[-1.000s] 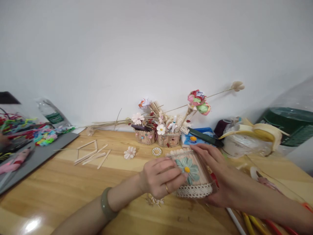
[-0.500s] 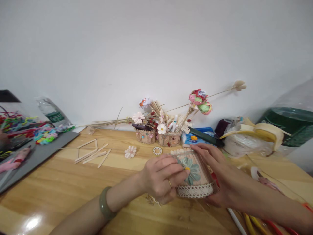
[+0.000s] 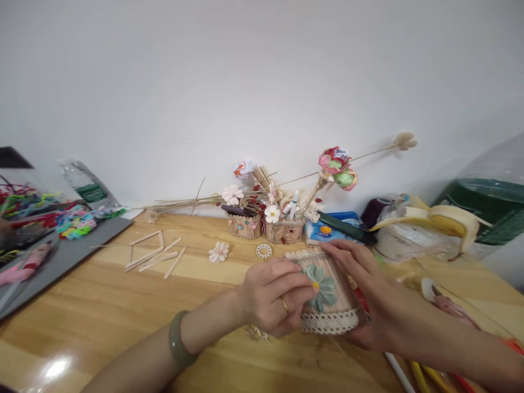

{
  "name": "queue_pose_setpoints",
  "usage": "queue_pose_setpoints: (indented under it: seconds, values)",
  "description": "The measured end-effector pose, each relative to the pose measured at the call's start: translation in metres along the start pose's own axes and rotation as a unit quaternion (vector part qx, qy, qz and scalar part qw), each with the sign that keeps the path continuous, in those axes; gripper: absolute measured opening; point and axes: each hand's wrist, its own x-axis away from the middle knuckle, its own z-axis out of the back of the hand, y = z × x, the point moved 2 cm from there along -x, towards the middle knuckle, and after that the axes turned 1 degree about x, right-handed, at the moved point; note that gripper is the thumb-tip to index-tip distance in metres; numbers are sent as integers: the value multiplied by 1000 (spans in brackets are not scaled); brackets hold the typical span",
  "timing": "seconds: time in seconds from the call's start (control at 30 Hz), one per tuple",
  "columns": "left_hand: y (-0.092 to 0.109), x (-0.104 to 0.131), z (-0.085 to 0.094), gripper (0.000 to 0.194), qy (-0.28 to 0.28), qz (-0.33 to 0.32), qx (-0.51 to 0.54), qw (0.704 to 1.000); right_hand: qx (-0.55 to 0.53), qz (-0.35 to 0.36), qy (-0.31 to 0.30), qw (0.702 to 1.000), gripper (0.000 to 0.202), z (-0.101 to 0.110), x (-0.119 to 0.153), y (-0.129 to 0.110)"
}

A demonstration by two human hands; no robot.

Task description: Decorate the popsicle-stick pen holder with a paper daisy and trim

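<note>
Pale wooden-slat container with a band of white openwork lace [image 3: 329, 323] round its lower edge [image 3: 341, 284]: it is between the two hands, over the right-hand part of the light wooden table [image 3: 164, 311], its flowered face showing.

From the far left, a tangle of multicoloured fuzzy stems [image 3: 28, 203] and a pink tool with a dark tip [image 3: 29, 266] lie on a flat grey board [image 3: 88, 248]. A clear plastic bottle with a green label [image 3: 90, 192] leans behind them. Thin flat wooden sticks [image 3: 143, 258] lie loose on the table, then a pale pink-white artificial flower [image 3: 219, 252]. Behind, two small wooden-slat baskets [image 3: 244, 226] hold flowers and stems, with a white perforated ring [image 3: 264, 251] in front.

The left hand [image 3: 272, 297] has its fingers bent together, tips touching the blue-green petalled flower with a yellow centre [image 3: 326, 295] on the container; whether they pinch or press it, I cannot tell. The right hand [image 3: 368, 289] grips the container's right side, fingers curved round it. Beyond, a blue packet [image 3: 317, 234] and a yellow banana peel [image 3: 434, 221] sit farther right.
</note>
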Motion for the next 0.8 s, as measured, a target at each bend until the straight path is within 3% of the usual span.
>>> queue_pose_setpoints:
  seconds: [0.8]
  values:
    - [-2, 0, 1, 22, -16, 6, -6, 1000, -9, 6, -4, 1000, 96, 1, -1, -1]
